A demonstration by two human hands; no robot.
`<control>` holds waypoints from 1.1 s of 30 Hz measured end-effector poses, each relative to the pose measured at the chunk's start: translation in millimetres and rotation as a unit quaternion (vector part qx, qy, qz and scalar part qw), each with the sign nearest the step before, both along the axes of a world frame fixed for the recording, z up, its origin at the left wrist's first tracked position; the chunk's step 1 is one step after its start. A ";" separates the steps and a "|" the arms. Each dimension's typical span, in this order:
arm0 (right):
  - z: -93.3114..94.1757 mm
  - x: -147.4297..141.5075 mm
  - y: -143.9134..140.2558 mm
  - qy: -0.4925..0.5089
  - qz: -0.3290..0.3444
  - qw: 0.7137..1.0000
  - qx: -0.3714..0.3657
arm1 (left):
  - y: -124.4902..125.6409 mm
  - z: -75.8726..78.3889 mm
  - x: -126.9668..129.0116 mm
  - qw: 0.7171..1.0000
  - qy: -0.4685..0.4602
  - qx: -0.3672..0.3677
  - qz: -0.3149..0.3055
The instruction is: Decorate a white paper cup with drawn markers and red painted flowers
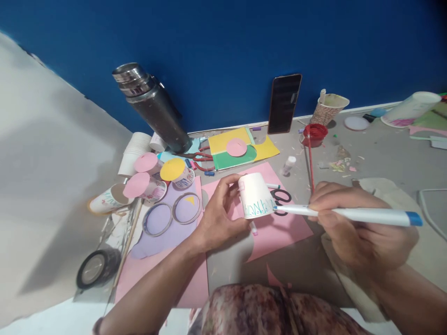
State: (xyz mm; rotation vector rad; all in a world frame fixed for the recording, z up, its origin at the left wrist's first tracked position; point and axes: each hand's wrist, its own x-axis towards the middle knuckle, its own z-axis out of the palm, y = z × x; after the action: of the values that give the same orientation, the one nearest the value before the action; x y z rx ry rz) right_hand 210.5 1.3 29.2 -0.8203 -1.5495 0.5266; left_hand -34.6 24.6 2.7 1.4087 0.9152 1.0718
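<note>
My left hand (218, 211) grips a small white paper cup (256, 194), held upside down over pink paper (279, 230). A teal zigzag pattern runs along the cup's rim. My right hand (356, 228) holds a white marker with a blue cap (349, 214). Its tip touches the cup's rim on the right side. Black scissors (282, 197) lie just behind the cup.
A steel flask (153, 104) leans at the back left, near cups with pink and yellow lids (153, 174). Further along are a phone (284, 103) propped on the blue wall, a red paint pot (314, 134), red scissors (199, 158), coloured sheets (244, 149), and a tape roll (95, 267).
</note>
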 end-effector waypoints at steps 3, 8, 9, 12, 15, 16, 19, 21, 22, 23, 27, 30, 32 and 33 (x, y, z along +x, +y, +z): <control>2.8 -1.8 2.1 -0.027 -0.016 0.999 0.019 | -0.7 -1.4 -0.3 1.000 -0.008 0.005 0.003; -1.0 -1.5 2.5 -0.014 0.041 0.999 0.025 | -1.8 -1.2 -0.1 1.000 -0.006 0.007 0.000; -2.0 -1.0 2.1 -0.014 0.055 0.998 0.027 | -1.8 -0.9 0.0 1.000 -0.004 0.007 0.001; -2.6 0.4 1.1 -0.028 0.079 0.996 0.012 | -1.8 -0.3 0.2 1.000 0.002 0.007 0.001; -0.3 0.8 1.1 -0.027 0.084 0.996 0.003 | -1.6 -1.0 -0.3 1.000 -0.006 0.006 -0.007; 0.2 0.7 1.3 -0.021 0.079 0.997 0.004 | -1.6 -1.4 -0.6 1.000 -0.012 0.004 -0.009; -0.3 0.4 1.4 -0.002 0.060 0.998 0.020 | -1.2 -3.2 -1.1 1.000 -0.029 0.008 -0.007; -1.9 0.5 1.1 -0.003 0.054 0.998 0.019 | -0.7 -4.6 -1.1 0.999 -0.035 0.016 -0.001; -2.4 0.5 1.0 -0.011 0.055 0.998 0.009 | -0.5 -5.2 -1.0 0.999 -0.037 0.019 0.002; -2.7 0.6 0.9 -0.020 0.056 0.998 -0.002 | -0.3 -5.8 -0.8 0.999 -0.040 0.022 0.003; -0.4 0.1 0.9 -0.021 0.041 0.999 -0.007 | -0.4 -7.3 -0.3 0.998 -0.053 0.020 -0.003; 1.1 -0.7 1.0 -0.004 0.040 0.999 0.011 | -0.8 -7.0 -0.4 0.999 -0.052 0.015 -0.004; 1.4 -1.0 0.8 -0.010 0.053 0.999 -0.001 | -0.8 -6.5 -0.3 0.999 -0.051 0.015 -0.001; 1.6 -1.2 0.6 -0.013 0.058 0.998 -0.009 | -0.7 -6.2 -0.1 0.999 -0.053 0.015 0.000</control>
State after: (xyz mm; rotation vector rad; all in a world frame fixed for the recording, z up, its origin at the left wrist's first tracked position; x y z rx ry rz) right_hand 209.3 1.9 30.7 -0.7572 -1.6255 0.6163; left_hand -34.7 23.8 -3.5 1.3632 0.8259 1.1516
